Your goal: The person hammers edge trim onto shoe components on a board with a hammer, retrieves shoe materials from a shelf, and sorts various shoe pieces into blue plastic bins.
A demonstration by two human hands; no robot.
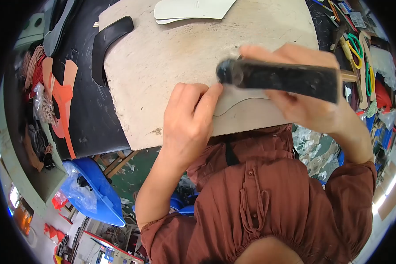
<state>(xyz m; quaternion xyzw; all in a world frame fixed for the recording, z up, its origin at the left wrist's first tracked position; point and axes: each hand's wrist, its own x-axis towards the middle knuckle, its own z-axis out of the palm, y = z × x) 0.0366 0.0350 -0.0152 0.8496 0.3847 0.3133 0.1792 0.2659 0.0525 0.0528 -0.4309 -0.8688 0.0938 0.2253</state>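
A dark tool (290, 80), its head blurred, is in my right hand (310, 90), with the fingers wrapped round it. It lies over the pale board (149, 66), and its left end is close to my left fingertips. My left hand (188, 116) rests on the board with its fingers bent and pressed together; what they hold, if anything, is hidden. A thin dark curved line (242, 102) runs across the pale surface between my hands. A black curved piece (102, 46) lies on the board's left edge, and white cut pieces (193, 9) lie at the top.
Orange and tan templates (62, 99) lie on the black tabletop (94, 123) at left. A blue bin (94, 193) holding clear plastic stands below. Green-handled scissors (355, 46), a yellow-handled tool (346, 49) and other tools lie at the right.
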